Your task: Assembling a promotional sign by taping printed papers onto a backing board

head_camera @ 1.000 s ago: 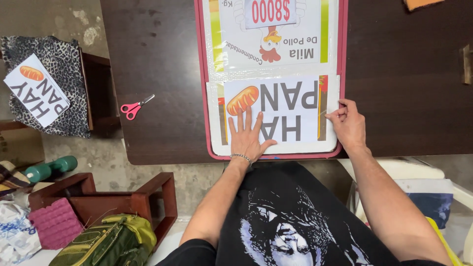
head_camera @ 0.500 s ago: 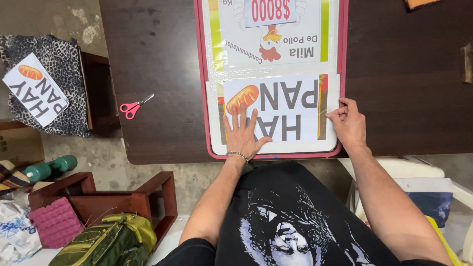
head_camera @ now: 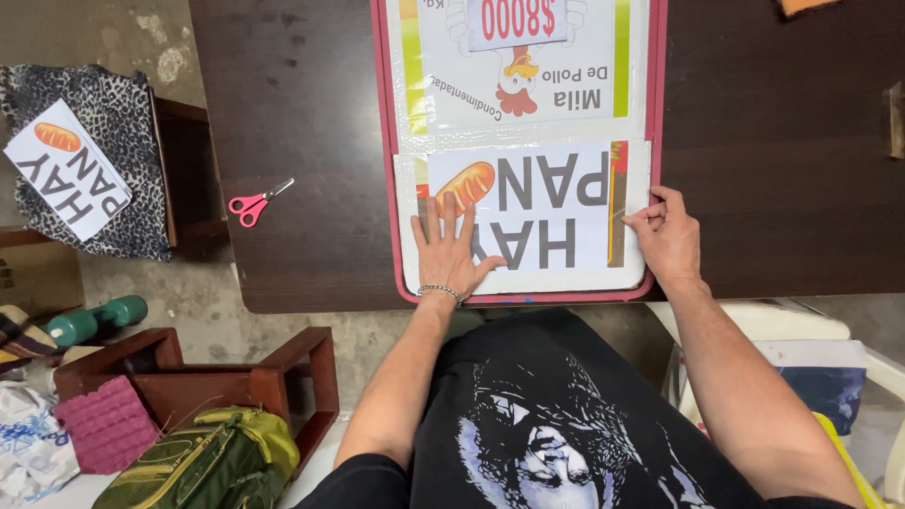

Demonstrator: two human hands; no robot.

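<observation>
Wide bare stretch of dark counter (head_camera: 302, 104) to the left of the red-framed board (head_camera: 382, 170), broken only by small pink scissors (head_camera: 256, 203) lying well apart from the board's edge. Equally bare counter to the right of the board, out to a brown block (head_camera: 894, 118) at the far right edge and an orange scrap (head_camera: 806, 6) at the top. Over the board itself, little room: left hand (head_camera: 451, 250) flat on the printed sheet (head_camera: 566, 212), right hand (head_camera: 667, 236) at the sheet's right border. Left of the counter, a side stand draped in spotted cloth (head_camera: 104, 188) with a second sign (head_camera: 66, 170). Below, wooden frames (head_camera: 236, 377) and a green bag (head_camera: 203, 457) crowding the floor.
</observation>
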